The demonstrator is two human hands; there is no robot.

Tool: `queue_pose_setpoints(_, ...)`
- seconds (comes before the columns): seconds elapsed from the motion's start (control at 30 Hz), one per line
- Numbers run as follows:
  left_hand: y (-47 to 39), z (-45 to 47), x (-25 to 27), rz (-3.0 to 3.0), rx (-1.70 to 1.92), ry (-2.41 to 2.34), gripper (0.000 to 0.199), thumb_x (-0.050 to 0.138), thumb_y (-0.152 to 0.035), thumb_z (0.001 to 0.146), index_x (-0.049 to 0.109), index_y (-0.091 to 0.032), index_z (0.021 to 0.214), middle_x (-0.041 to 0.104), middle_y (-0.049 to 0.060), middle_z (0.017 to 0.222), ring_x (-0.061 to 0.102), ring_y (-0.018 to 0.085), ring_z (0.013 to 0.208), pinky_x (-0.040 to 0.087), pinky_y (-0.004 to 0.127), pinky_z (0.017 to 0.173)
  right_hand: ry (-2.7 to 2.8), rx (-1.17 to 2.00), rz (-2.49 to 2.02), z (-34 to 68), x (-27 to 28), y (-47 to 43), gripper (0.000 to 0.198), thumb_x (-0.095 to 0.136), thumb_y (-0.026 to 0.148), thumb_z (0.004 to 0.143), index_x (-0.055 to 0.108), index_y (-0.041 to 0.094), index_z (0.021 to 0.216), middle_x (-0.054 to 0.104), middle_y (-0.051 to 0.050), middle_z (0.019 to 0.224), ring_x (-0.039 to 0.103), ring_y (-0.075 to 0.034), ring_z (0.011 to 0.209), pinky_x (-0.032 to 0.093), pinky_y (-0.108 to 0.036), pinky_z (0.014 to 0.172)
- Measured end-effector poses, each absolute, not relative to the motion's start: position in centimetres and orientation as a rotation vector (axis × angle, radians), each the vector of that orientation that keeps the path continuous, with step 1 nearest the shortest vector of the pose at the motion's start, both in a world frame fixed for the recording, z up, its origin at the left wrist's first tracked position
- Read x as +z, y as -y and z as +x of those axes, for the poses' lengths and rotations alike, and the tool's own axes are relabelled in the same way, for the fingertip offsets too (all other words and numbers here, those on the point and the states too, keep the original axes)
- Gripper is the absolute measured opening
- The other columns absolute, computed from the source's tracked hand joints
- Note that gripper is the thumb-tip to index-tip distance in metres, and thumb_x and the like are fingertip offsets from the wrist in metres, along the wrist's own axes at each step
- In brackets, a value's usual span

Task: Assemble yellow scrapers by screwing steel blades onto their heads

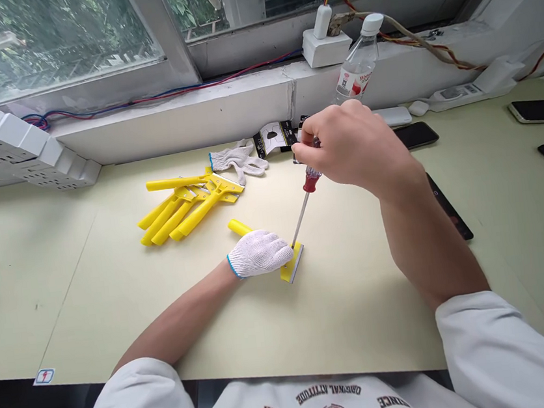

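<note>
My left hand (260,253), in a white knit glove with a blue cuff, is closed round a yellow scraper (288,271) and holds it down on the table. The scraper's handle end pokes out behind the glove, and its bladed head points right. Bare, my right hand (344,146) grips the top of a screwdriver (310,178) with a red and clear handle. The shaft slants down to the left, its tip at the scraper's head beside my gloved fingers. Several more yellow scrapers (188,207) lie in a pile to the left, near an unworn white glove (239,159).
Behind the hands are a black and white package (274,138) and a plastic bottle (358,60). Phones (416,135) lie on the right of the pale table (116,300). White boxes (19,144) stand at the back left. A power adapter (327,47) with cables sits on the sill.
</note>
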State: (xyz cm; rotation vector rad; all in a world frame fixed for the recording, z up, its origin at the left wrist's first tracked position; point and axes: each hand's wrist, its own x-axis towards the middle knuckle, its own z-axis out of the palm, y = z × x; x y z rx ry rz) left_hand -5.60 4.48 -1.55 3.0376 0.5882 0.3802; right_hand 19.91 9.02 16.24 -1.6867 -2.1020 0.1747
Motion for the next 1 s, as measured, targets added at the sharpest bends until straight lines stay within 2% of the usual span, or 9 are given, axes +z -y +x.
queue_pose_setpoints(0.07, -4.6, -5.6, -1.9, 3.087, 0.416, -0.531, 0.025, 0.052, -0.019, 0.109, 0.066, -0.022, 0.088, 0.068, 0.002, 0.074, 0.061, 0.016, 0.066, 0.048, 0.029, 0.066, 2.046, 0.161, -1.607, 19.6, 15.0, -9.8, 0.025, 0.067, 0.041, 0.098, 0.067, 0.019, 0.085, 0.061, -0.006, 0.079, 0.066, -0.028, 0.09, 0.052, -0.042, 0.083)
queue_pose_setpoints(0.13, -4.6, -5.5, -2.1, 3.154, 0.482, -0.512, 0.021, 0.053, -0.015, 0.106, 0.065, -0.022, 0.091, 0.066, 0.001, 0.071, 0.06, 0.017, 0.064, 0.041, 0.03, 0.061, 1.961, 0.162, -1.48, 19.4, 13.1, -11.1, 0.025, 0.071, 0.043, 0.098, 0.066, 0.02, 0.104, 0.062, -0.006, 0.085, 0.066, -0.03, 0.096, 0.052, -0.043, 0.085)
queue_pose_setpoints(0.23, -4.5, -5.2, -2.2, 3.212, 0.559, -0.581, 0.013, 0.057, -0.017, 0.102, 0.067, -0.023, 0.098, 0.067, 0.001, 0.073, 0.061, 0.018, 0.065, 0.035, 0.034, 0.058, 1.877, 0.337, -1.465, 19.4, 9.6, -13.9, 0.045, 0.077, 0.031, 0.089, 0.056, 0.02, 0.128, 0.062, -0.005, 0.094, 0.065, -0.03, 0.1, 0.052, -0.046, 0.09)
queue_pose_setpoints(0.37, -4.5, -4.7, -2.1, 3.147, 0.554, -0.797, 0.017, 0.061, -0.037, 0.107, 0.067, -0.023, 0.099, 0.071, 0.002, 0.08, 0.067, 0.02, 0.072, 0.039, 0.036, 0.063, 1.807, 0.606, -1.575, 19.5, 4.5, -17.2, 0.071, 0.081, 0.022, 0.071, 0.05, 0.021, 0.135, 0.062, -0.004, 0.099, 0.064, -0.028, 0.093, 0.054, -0.044, 0.083)
queue_pose_setpoints(0.47, -4.7, -4.6, -2.2, 3.122, 0.442, -0.837, 0.018, 0.06, -0.038, 0.108, 0.068, -0.023, 0.101, 0.074, 0.003, 0.085, 0.069, 0.021, 0.077, 0.04, 0.037, 0.066, 1.773, 0.799, -1.637, 19.7, 0.9, -18.6, 0.076, 0.072, 0.026, 0.075, 0.046, 0.019, 0.146, 0.068, -0.006, 0.1, 0.067, -0.029, 0.092, 0.056, -0.044, 0.083)
queue_pose_setpoints(0.6, -5.1, -4.6, -2.4, 3.102, 0.35, -0.803, 0.008, 0.061, -0.027, 0.103, 0.068, -0.023, 0.106, 0.076, 0.004, 0.093, 0.07, 0.022, 0.082, 0.041, 0.039, 0.067, 1.819, 0.782, -1.594, 20.3, -2.2, -19.5, 0.074, 0.064, 0.025, 0.077, 0.051, 0.016, 0.149, 0.075, -0.011, 0.111, 0.071, -0.03, 0.1, 0.058, -0.046, 0.092)
queue_pose_setpoints(0.77, -5.2, -4.6, -2.2, 2.995, 0.345, -1.006, 0.018, 0.065, -0.023, 0.093, 0.069, -0.023, 0.11, 0.077, 0.007, 0.096, 0.071, 0.026, 0.086, 0.046, 0.041, 0.071, 1.948, 0.607, -1.451, 20.4, -3.1, -18.5, 0.069, 0.062, 0.022, 0.078, 0.065, 0.021, 0.147, 0.071, -0.014, 0.138, 0.068, -0.033, 0.124, 0.054, -0.05, 0.11)
queue_pose_setpoints(0.9, -5.8, -4.8, -1.8, 2.828, 0.449, -1.304, 0.034, 0.063, -0.017, 0.089, 0.069, -0.022, 0.122, 0.079, 0.008, 0.112, 0.071, 0.03, 0.101, 0.053, 0.045, 0.085, 2.059, 0.47, -1.417, 20.6, -3.8, -16.3, 0.052, 0.064, 0.023, 0.083, 0.077, 0.024, 0.133, 0.066, -0.013, 0.15, 0.057, -0.04, 0.141, 0.049, -0.058, 0.117)
queue_pose_setpoints(1.0, -6.5, -4.9, -1.6, 2.742, 0.514, -1.447, 0.04, 0.061, -0.017, 0.094, 0.069, -0.024, 0.132, 0.076, 0.009, 0.132, 0.069, 0.031, 0.118, 0.053, 0.048, 0.099, 2.109, 0.411, -1.426, 22.1, -4.5, -14.4, 0.046, 0.061, 0.023, 0.088, 0.078, 0.022, 0.131, 0.065, -0.015, 0.155, 0.057, -0.039, 0.143, 0.041, -0.06, 0.125)
